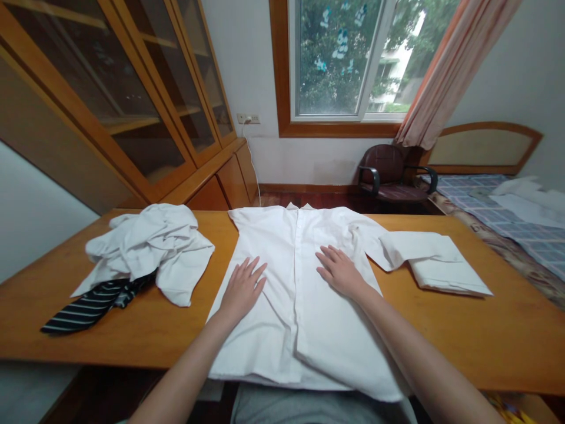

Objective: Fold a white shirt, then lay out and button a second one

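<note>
A white button-up shirt [300, 306] lies spread flat, front side up, on the wooden table [485, 330], collar at the far edge. My left hand [242, 288] rests flat on the shirt's left half with fingers stretched out. My right hand [339, 271] lies flat on the right half, fingers spread, just right of the button line. Neither hand holds anything. The shirt's hem hangs slightly over the near table edge.
A crumpled pile of white shirts [150, 247] sits at the left with a dark striped tie [92, 303] under it. A folded white shirt [436, 262] lies at the right. Behind stand a glass-door cabinet [132, 106], a dark chair [388, 174] and a bed [507, 218].
</note>
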Demonstrator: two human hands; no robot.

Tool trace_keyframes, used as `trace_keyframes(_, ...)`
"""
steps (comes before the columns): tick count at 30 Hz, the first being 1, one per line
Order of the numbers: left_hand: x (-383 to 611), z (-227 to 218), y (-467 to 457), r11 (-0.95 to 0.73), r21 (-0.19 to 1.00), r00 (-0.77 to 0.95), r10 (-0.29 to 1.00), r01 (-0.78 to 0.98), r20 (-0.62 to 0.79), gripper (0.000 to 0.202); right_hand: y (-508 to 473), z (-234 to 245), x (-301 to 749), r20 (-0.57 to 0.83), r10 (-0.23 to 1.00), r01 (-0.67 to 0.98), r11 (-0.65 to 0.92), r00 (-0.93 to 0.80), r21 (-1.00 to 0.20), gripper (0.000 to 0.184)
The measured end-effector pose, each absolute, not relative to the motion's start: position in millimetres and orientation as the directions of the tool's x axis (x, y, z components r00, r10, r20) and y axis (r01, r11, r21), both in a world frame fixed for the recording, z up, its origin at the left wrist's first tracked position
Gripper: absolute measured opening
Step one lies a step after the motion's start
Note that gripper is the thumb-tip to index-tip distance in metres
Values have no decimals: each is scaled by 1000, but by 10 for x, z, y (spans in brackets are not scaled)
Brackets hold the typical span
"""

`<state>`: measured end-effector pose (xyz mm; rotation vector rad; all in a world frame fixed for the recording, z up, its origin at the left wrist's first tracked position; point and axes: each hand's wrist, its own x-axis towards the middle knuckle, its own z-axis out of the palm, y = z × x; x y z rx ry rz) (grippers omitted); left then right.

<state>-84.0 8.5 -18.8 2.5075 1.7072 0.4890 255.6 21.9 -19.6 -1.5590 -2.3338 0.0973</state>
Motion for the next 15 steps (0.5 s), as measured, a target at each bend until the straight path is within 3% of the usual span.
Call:
trace_keyframes(11, -641, -201, 403, -323, 137, 286, 929, 937, 233, 45, 620, -117, 2595, 263, 896, 893, 411, -359, -182, 41)
trace_keyframes(15, -638, -208, 440, -324, 133, 286, 927, 937, 241, 45, 539, -11, 2375, 340, 892, 887, 390, -297, -249, 32)
